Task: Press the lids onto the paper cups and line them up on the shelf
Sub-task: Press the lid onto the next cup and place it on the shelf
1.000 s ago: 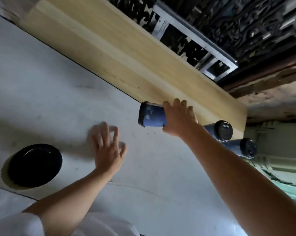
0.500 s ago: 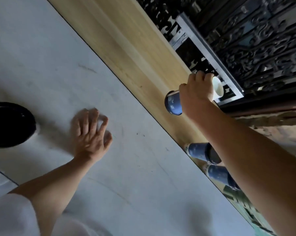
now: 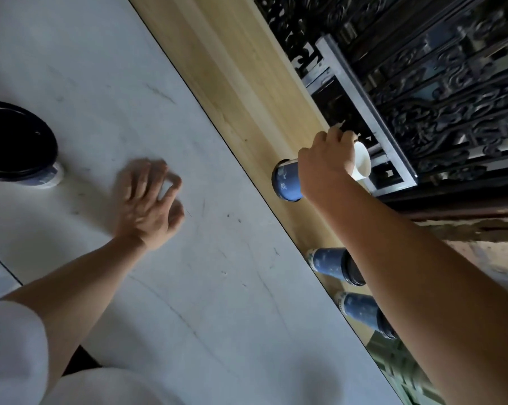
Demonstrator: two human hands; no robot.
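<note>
My right hand is closed around a blue paper cup and holds it against the light wooden shelf. The cup's white end points at the dark grille and its dark-rimmed end points toward the table. I cannot tell whether it carries a lid. Two more blue cups with black lids stand in a row on the shelf, partly behind my right forearm. On the white table, my left hand lies empty with its fingers loosely spread.
A black lid sits on another cup at the table's left edge. Behind the shelf are a dark ornate grille and a metal frame. A white sleeve fills the lower left corner.
My right hand has carried the blue cup from over the table's edge onto the wooden shelf, away from the two lidded cups. My left hand has stayed on the table.
</note>
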